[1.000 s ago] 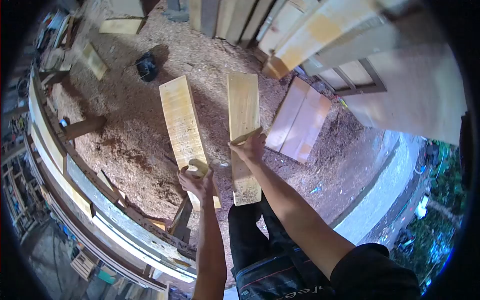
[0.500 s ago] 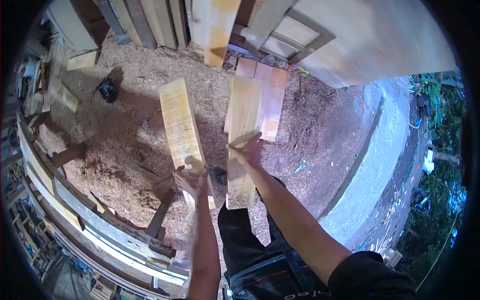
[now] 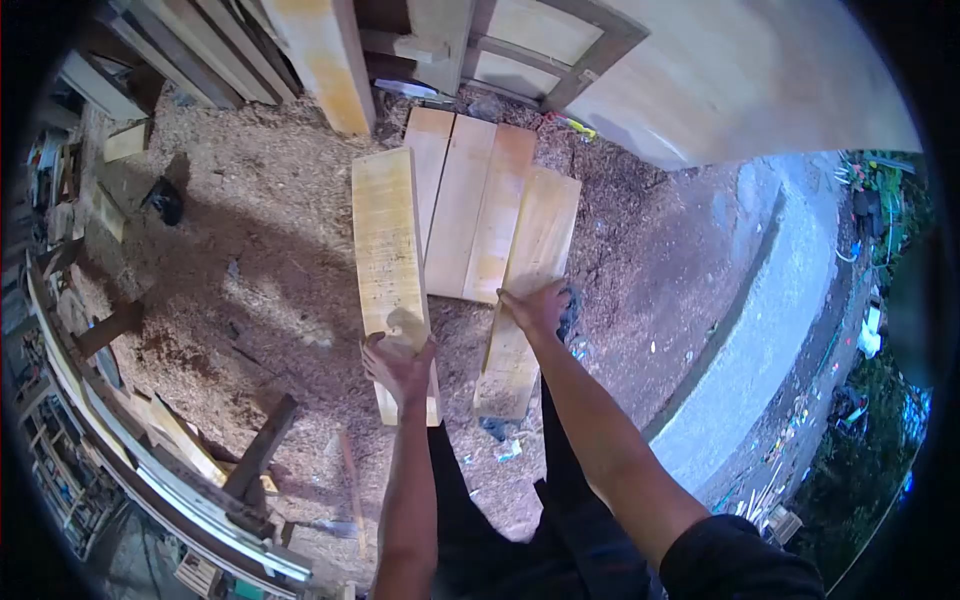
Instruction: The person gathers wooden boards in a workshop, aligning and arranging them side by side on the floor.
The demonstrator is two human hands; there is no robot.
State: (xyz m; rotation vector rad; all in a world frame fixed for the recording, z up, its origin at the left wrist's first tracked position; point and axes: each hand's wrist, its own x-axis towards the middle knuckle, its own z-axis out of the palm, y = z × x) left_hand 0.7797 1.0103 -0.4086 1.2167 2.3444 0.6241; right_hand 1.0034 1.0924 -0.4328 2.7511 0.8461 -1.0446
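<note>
My left hand is closed around the near part of a pale wooden plank, thumb on one edge and fingers on the other. A second plank is gripped across its width by my right hand. Between the two, several planks lie side by side on the ground, their far ends uneven. The right-hand plank overlaps or borders their right side; whether it touches them I cannot tell. The left-hand plank's far end reaches the left side of that group.
Wood shavings cover the ground. Boards and a framed panel lean at the back. A black bag lies to the left, near a timber rack. A concrete kerb runs along the right.
My right hand has moved its plank rightward, from over the planks on the ground to their right side. The two held planks are farther apart, and the view has shifted.
</note>
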